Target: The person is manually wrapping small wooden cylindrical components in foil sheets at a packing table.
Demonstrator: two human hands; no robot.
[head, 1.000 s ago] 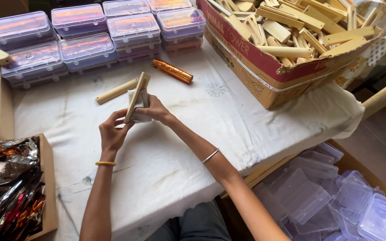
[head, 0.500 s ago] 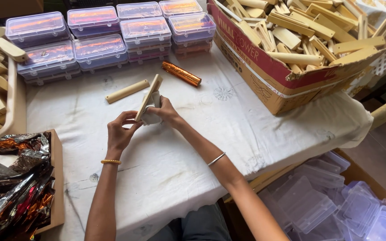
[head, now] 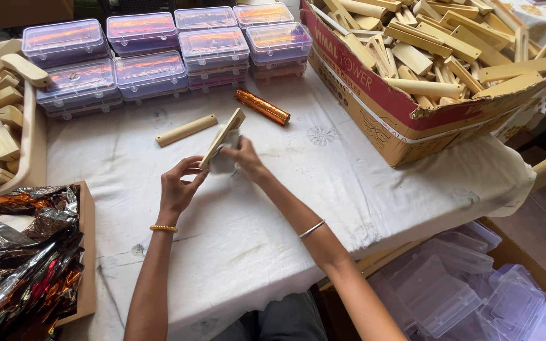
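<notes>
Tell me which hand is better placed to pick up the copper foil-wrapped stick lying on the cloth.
Right, probably. The right hand lies nearer the foil-wrapped stick, though it presses a cloth pad to the wooden piece. The left hand grips that piece's lower end.

Your arms: both bare, no sleeves in view. Left hand (head: 178, 189): no rings visible, thin gold beaded bangle (head: 163, 228) at wrist. Right hand (head: 246, 161): no rings visible, plain thin silver bangle (head: 311, 229) sitting partway up forearm. No gloves, no watch. Lap at bottom edge: grey-blue trousers (head: 279, 322), looks like denim, only small patch in frame.
</notes>
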